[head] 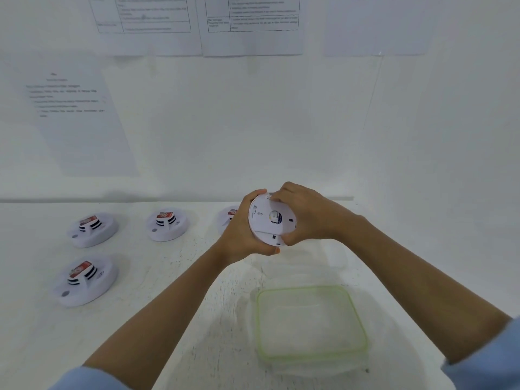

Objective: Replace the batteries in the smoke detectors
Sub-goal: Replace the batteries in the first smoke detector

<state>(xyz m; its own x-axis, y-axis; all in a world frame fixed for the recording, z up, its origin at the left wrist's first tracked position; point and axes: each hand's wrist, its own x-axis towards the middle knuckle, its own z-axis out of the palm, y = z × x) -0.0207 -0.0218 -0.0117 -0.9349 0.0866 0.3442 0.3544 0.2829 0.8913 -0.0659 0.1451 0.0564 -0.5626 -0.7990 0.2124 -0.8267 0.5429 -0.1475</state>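
Observation:
I hold a round white smoke detector (pixel 268 220) above the table, tilted so its flat back faces me. My left hand (pixel 240 232) grips its left rim, fingers curled over the top and thumb under the lower edge. My right hand (pixel 304 212) grips its right side, fingertips curled onto the back plate near the top. Three more white detectors lie face up on the table, each with a red battery on top: one at the far left (pixel 92 229), one beside it (pixel 167 223), one nearer me on the left (pixel 85 280).
Another detector (pixel 228 218) lies partly hidden behind my left hand. A clear plastic container with a green rim (pixel 309 327) stands on the white table (pixel 168 277) in front of me. Printed sheets (pixel 253 23) hang on the white wall behind.

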